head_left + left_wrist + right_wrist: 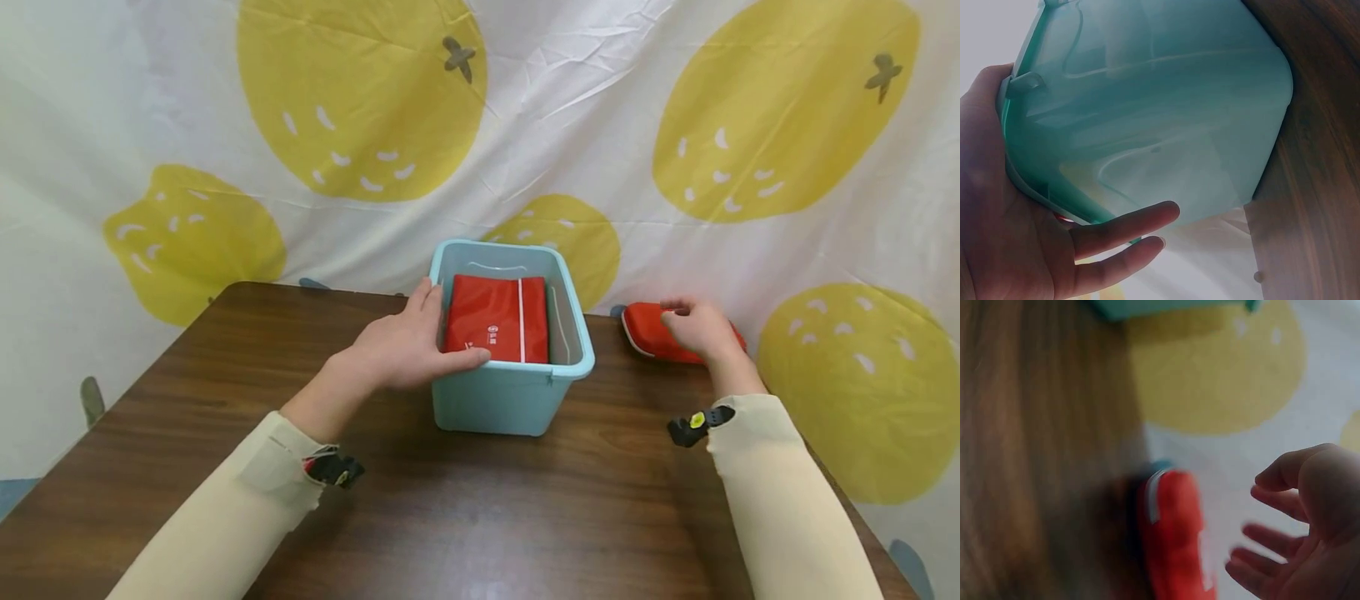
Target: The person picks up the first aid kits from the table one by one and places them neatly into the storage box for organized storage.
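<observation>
A light blue plastic bin (491,400) stands on the table. Inside it lies a flat red pouch (487,312) with a white stripe and small white printing. My left hand (401,346) rests on the bin's near left corner, its thumb along the front rim and its fingers stretched along the left side; in the left wrist view, two straight fingers (1129,228) extend past the outer wall. To the right, a red zippered case (645,329) lies at the table's back edge. Over it hovers my right hand (697,325), fingers loosely bent; the right wrist view shows nothing between them.
The dark wooden table (450,508) spreads in front of the bin and to both sides. Behind it hangs a white cloth (555,108) printed with large yellow lemons, close to the bin and the case.
</observation>
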Motion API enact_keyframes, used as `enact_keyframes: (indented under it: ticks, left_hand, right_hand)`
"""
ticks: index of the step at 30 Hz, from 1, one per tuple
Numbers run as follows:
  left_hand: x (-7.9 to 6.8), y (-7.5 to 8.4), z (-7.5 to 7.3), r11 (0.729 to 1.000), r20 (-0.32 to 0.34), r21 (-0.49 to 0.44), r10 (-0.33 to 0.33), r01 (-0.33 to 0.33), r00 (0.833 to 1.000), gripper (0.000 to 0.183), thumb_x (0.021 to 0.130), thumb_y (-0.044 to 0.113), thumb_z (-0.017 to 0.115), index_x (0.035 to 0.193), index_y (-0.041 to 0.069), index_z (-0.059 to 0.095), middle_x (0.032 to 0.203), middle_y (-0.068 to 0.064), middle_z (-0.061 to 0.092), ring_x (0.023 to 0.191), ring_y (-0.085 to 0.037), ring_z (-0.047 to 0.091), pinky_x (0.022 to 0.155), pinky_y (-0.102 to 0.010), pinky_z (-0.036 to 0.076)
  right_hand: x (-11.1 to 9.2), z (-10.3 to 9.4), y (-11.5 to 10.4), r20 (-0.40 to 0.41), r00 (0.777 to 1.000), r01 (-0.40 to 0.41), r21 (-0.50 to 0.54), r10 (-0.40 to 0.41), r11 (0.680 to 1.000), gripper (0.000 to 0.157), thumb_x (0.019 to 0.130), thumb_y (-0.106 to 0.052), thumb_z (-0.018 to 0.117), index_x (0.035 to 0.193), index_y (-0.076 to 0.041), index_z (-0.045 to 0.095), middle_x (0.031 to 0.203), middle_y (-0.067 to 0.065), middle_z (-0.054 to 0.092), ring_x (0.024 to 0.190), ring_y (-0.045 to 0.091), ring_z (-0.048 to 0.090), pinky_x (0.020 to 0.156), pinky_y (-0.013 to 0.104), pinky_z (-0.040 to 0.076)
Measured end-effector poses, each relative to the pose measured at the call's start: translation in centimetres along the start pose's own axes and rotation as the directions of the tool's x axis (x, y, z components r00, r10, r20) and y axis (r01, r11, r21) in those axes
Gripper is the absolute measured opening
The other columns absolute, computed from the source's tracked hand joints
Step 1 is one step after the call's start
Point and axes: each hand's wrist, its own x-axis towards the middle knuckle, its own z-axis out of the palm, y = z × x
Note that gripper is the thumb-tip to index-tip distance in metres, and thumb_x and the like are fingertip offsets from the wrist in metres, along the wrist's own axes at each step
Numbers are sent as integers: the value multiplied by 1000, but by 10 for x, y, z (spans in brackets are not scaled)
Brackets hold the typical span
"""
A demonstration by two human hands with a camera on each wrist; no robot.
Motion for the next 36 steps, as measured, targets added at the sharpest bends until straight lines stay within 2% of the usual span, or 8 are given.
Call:
enact_keyframes:
  ticks: [3,6,10,14,21,29,34,36]
  left_hand:
    - [0,0,0,1000,-1,-8,4,-4,1000,121,88,85,62,173,12,17,176,-9,26,123,-32,65,93,-51,62]
    - [-1,0,1,1000,1,-14,8,-8,1000,121,88,85,62,173,12,17,175,-9,26,122,-32,65,93,-51,63]
    - [-1,-1,1,1000,-3,-14,9,-9,1000,120,88,85,62,173,13,18,176,-9,25,122,-32,65,93,-51,62]
    - [-1,0,3,1000,-1,-18,13,-13,1000,119,88,85,62,172,13,18,176,-8,25,120,-31,66,93,-50,62]
    - [0,2,4,1000,3,-16,14,-14,1000,119,87,85,63,172,14,18,174,-8,27,120,-31,65,91,-50,63]
    - [1,1,1,1000,8,-10,8,-8,1000,121,87,85,62,173,13,17,175,-8,26,125,-31,64,94,-52,63]
    - [-2,0,-1,1000,7,-1,7,-7,1000,121,88,87,60,173,13,16,177,-8,24,126,-33,65,95,-52,62]
    - [-2,1,-1,1000,6,2,10,-10,1000,121,88,87,59,173,13,17,178,-8,23,124,-33,66,95,-52,62]
  right_hand:
    - [2,11,16,-22,995,-97,-72,96,993,62,108,-35,41,160,-1,47,155,44,44,138,63,44,113,74,38]
    - [3,19,28,-25,979,-202,-71,200,977,72,108,-45,44,167,-5,34,160,51,22,146,72,23,115,82,25]
    - [4,24,37,-22,945,-327,-29,326,945,98,107,-60,44,168,9,11,161,52,5,151,69,7,120,81,16]
    - [4,25,42,7,917,-399,-54,400,915,118,105,-71,40,160,26,2,162,52,6,152,66,8,123,79,17]
    - [2,21,43,129,922,-339,-190,366,921,120,104,-74,42,158,29,9,158,54,14,148,69,14,120,83,21]
    - [2,16,46,161,924,-316,-189,346,930,121,101,-75,48,160,24,11,156,49,21,144,65,24,116,80,35]
    - [10,14,61,210,933,-261,-169,293,950,130,95,-83,53,161,21,12,157,45,27,142,59,31,114,73,46]
    - [13,14,69,228,939,-230,-149,259,962,130,95,-83,55,161,21,14,158,43,29,142,58,34,115,71,46]
